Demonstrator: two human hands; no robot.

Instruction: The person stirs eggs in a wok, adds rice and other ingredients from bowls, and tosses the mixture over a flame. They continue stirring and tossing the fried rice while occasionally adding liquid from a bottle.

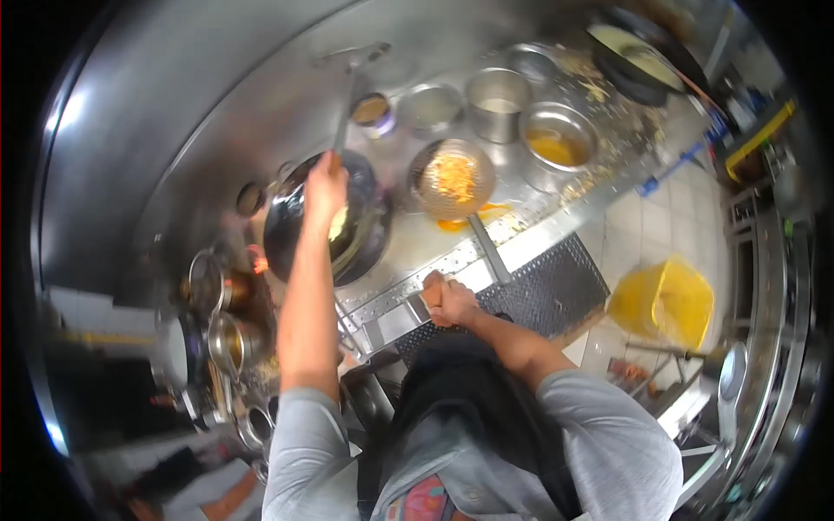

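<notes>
My left hand (326,193) reaches over a dark wok (282,227) on the stove, its fingers closed around the brown end of a long metal rod (343,122) that slants up toward the back wall. Some yellow food (338,222) shows in the wok, partly covered by that hand. By the stove's front ledge, my right hand (454,300) is closed on a brown piece beside a small metal plate; I cannot tell what the piece is. A round skimmer (422,180) with orange-yellow cooked bits rests beyond it, its handle pointing toward me.
Metal pots (497,104), a pot of yellow liquid (559,148) and a small tub (373,115) line the back. Food scraps litter the counter's right side, near another wok (608,74). A yellow bin (647,300) stands on the floor. Pans and a flame (257,258) are at left.
</notes>
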